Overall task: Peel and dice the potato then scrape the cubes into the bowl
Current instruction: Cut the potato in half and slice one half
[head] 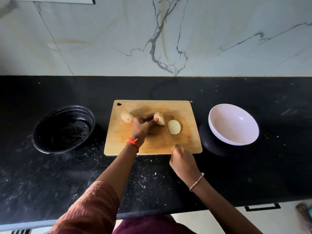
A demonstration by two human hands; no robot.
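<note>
- We record a wall [236, 48] of white marble-look panels with dark grey veins and one yellowish streak near its middle. A thin seam slants across its left part.
- A black, white-flecked countertop [253, 174] spans the full width, and its far edge meets the wall.
- Below the countertop's near edge, at right, we see a pale surface [236, 214] carrying a black rectangular handle [262, 207].
- Light is soft: the wall is bright and the countertop dim.

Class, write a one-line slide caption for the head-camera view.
Left hand steadies a potato piece on the board; right hand holds the knife beside it.
</note>
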